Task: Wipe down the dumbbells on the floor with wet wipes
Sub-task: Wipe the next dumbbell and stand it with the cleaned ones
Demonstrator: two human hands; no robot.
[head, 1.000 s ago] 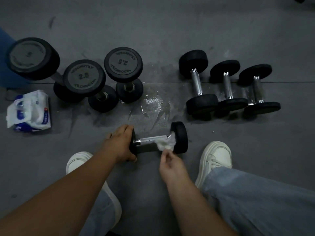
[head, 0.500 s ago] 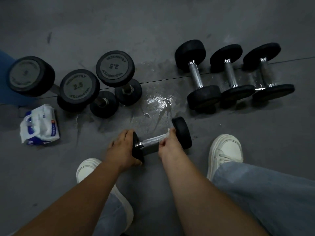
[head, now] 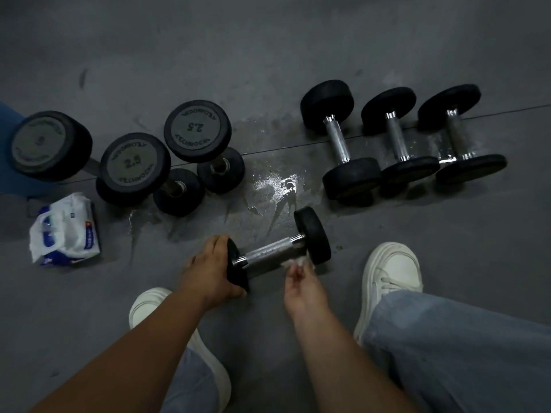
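The dumbbell being cleaned lies on the floor just ahead of the person's white shoes, its chrome handle slanting from lower left to upper right. The left hand curls over the left head and grips it. The right hand, slightly blurred, pinches a bunched wet wipe against the near side of the handle, close to the right head. To do this well, the left hand should probably roll the head so the wipe reaches all round the bar, then both heads. A wet patch shines just beyond, so the weight may slip. The wipes pack lies well apart to the left
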